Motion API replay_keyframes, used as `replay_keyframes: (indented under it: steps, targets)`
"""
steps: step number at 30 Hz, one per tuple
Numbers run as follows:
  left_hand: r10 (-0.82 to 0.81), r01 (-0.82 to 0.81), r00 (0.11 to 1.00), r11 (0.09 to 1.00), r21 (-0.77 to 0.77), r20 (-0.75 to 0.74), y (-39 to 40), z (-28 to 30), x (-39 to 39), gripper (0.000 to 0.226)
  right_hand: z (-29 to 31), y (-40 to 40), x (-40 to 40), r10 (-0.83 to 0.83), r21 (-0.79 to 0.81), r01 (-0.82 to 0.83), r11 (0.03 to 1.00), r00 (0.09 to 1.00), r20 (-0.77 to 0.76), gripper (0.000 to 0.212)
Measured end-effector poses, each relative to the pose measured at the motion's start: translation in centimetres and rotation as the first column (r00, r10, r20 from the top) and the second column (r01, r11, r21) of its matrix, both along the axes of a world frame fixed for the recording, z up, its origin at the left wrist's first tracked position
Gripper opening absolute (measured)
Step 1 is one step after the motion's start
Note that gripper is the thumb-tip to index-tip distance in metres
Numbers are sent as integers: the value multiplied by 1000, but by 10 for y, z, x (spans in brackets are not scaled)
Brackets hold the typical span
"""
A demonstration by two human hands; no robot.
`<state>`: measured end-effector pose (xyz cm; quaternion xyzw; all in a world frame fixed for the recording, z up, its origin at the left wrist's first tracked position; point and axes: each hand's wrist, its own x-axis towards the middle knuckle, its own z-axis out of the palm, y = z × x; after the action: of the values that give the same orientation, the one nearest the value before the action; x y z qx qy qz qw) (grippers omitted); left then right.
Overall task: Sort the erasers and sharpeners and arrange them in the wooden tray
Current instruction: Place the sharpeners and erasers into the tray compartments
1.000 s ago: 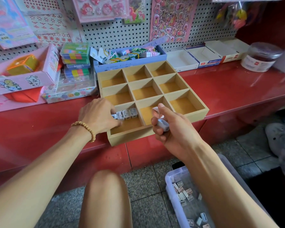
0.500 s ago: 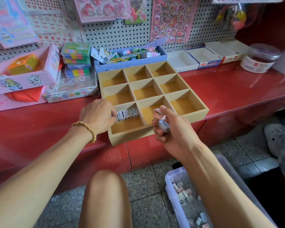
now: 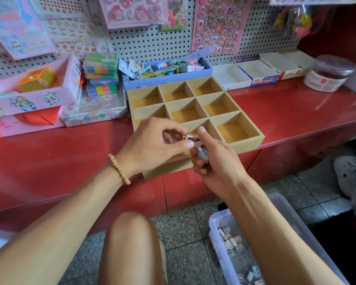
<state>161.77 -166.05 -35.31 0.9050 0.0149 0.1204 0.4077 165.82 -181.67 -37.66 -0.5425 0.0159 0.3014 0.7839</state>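
Head view: the wooden tray (image 3: 240, 118) sits on the red counter (image 3: 296, 108) just above picture centre, its near edge overhanging the counter's front. It has nine compartments in three rows of three; the six that show fully hold nothing, and the near-left ones are hidden behind the hands. The left hand (image 3: 152, 142), with a beaded bracelet (image 3: 119, 169) at the wrist, pinches a small pale sharpener (image 3: 192, 139) between thumb and forefinger over the tray's near-middle compartment. The right hand (image 3: 216, 159) meets it from 4 o'clock, thumb tip against the same sharpener, while its curled fingers grip a grey-blue eraser (image 3: 202, 156) and perhaps more pieces; the count in that fist cannot be told.

At 5 o'clock, on the tiled floor (image 3: 183, 233), a clear plastic bin (image 3: 214, 227) holds loose small erasers and sharpeners (image 3: 230, 241), about a dozen visible, the rest covered by the right forearm.

At 1 o'clock three open white boxes (image 3: 261, 70) stand in a row along the pegboard (image 3: 148, 42); the middle one bears blue print starting "2B", otherwise too small to read. At 2 o'clock is a round lidded jar (image 3: 329, 73) whose label is unreadable. At 12 o'clock a blue box (image 3: 164, 79) holds tangled tags. At 10 o'clock stand a stack of colour-striped cases (image 3: 102, 68) and a pink carton (image 3: 35, 97) with cartoon animals
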Motion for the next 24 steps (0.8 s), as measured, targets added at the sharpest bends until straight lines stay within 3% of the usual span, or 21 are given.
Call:
replay_keyframes:
  steps: [6,10,14,17,19,21,24]
  targets:
    - [42,-39,994,999,-27,106,-6,3,4,11,8,3,0,-21,23,21,1000,1000,-9,16]
    - [-35,36,998,999,-32,49,-4,8,2,15,8,4,4,22,24,-22,999,1000,20,11]
    - [-71,70,997,997,38,34,-3,10,1,14,5,5,7,69,34,-70,997,997,23,27]
    - [-45,45,998,999,18,44,-4,11,2,29,4,6,9,77,19,-77,997,997,11,26]
    - [5,-9,999,995,98,39,1,9,4,34,5,5,13,46,26,-46,999,999,-17,21]
    - [65,-70,997,962,262,28,11,5,7,27,3,1,17,-5,23,6,1000,1000,-19,31]
    - [123,-96,991,911,402,-42,22,-2,12,27,4,-7,19,-39,-76,44,996,997,70,35]
